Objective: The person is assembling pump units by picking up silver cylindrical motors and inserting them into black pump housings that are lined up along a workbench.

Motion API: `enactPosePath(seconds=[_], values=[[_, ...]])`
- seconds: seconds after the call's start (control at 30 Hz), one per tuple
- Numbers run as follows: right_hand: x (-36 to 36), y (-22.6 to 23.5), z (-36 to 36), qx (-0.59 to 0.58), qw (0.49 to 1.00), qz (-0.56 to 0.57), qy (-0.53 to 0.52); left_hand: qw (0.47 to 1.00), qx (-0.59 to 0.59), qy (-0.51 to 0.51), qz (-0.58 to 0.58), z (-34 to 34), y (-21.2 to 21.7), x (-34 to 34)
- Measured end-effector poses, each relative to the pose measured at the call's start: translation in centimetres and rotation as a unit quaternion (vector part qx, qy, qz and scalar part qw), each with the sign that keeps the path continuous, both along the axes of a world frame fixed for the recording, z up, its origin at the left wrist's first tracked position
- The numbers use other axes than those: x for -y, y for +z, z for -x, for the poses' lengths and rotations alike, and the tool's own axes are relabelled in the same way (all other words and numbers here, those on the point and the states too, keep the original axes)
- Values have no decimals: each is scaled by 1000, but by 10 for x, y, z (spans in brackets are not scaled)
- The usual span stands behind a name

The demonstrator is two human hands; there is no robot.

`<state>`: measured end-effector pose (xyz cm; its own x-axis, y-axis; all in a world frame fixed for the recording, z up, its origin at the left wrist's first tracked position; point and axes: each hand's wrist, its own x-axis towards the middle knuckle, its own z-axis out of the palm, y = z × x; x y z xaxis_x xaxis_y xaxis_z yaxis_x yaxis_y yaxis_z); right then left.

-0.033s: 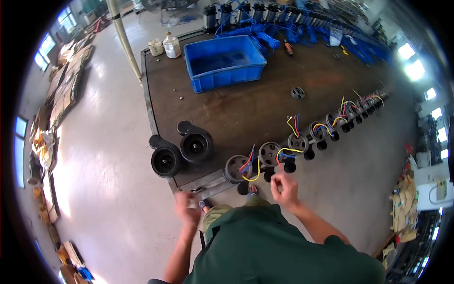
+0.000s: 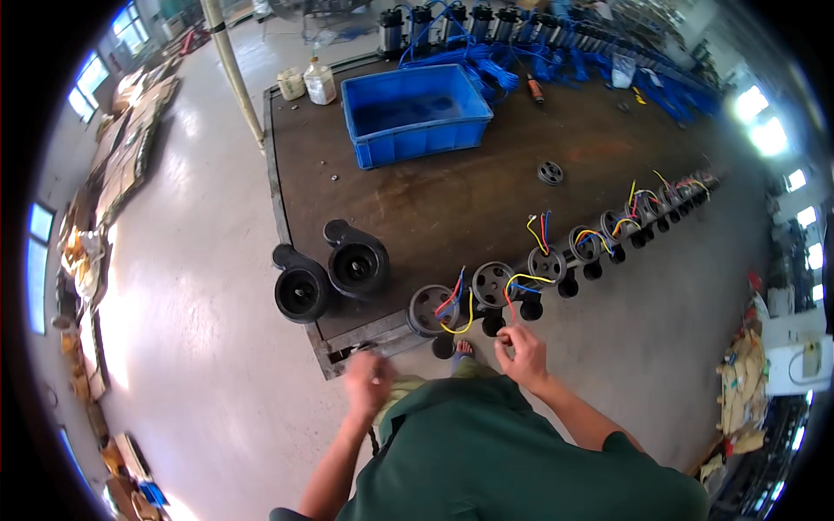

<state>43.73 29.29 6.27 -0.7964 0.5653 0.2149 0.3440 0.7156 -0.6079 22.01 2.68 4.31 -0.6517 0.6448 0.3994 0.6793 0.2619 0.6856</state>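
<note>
Logged right hand (image 2: 523, 354) raised in front of the green shirt (image 2: 521, 451), forearm angled in from lower right, thumb and forefinger pinched together on the lower end of a red wire (image 2: 511, 311). Logged left hand (image 2: 368, 382) raised too, forearm steep, fingers curled, motion-blurred; could not tell opening or contents. Placed left hand by the worktop (image 2: 417, 195) at its near-left corner, overlapping the metal edging (image 2: 391, 340) in view. Noted open floor (image 2: 200, 295) beyond the left side, plus bare worktop surface past the near edge. Traced red wire up to the second round grey housing (image 2: 493, 285), just ahead of the right hand, seated along the near edge. Found first housing (image 2: 432, 310) between both hands, slightly ahead, with blue, red and yellow leads (image 2: 470, 317). Followed row of similar wired housings (image 2: 584, 244) off to far right. Spotted two black casings (image 2: 358, 265) ahead of left hand, well apart from fingers; loose grey disc (image 2: 550, 173) farther on. Tagged blue tub (image 2: 424, 143) beyond, bottle (image 2: 320, 84) and jar (image 2: 291, 84) to its left, black-and-silver motors (image 2: 421, 28) with blue cables (image 2: 491, 69) at the far edge.
</note>
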Motion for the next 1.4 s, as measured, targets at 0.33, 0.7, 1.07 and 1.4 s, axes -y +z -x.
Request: enactPosePath(seconds=[0.33, 0.7, 1.07, 1.4], values=[[-77, -108, 2, 103, 941, -174, 270, 917, -217, -195, 273, -73, -90, -104], [-90, 5, 126, 38, 983, -63, 166, 965, -109, 22, 236, 21, 35, -187], [-171, 44, 296, 335, 938, -1, 86, 925, 118, 90, 349, 164, 56, -290], [-198, 36, 363, 333, 940, 64, -16, 891, 196, 90, 400, 231, 37, -307]])
